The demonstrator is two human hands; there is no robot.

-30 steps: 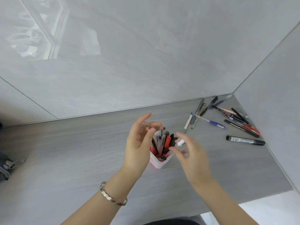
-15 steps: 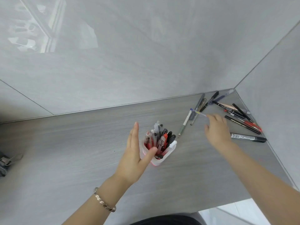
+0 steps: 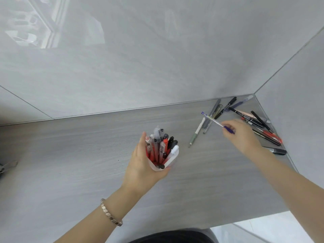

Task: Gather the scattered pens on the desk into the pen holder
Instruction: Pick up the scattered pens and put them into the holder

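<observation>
Your right hand, right of centre in the frame, pinched a clear pen with a purple grip between its fingertips, the purple end tucked against your fingers and the barrel slanting up and left, lifted off the table. Just left of that pen lay a white pen with a grey-green grip, and beside it a couple of grey pens ran toward the back wall. Behind and right of your hand, in the upper-right corner where the table met the two walls, the rest of the scattered pens lay loosely crossed: black markers, a pink-barrelled one, and red ones near the right wall. A thick black marker lay just past your right wrist, partly hidden by it.

Your left hand, at centre frame, wrapped around the pen holder, a white translucent cup with red at its base, with the fingers up its left side and the thumb curled under its near edge. The holder was packed with upright red, black, clear and white pens. A metal link bracelet sat on your left wrist. At the far left edge a metal object rested on the table, too cut off to identify.
</observation>
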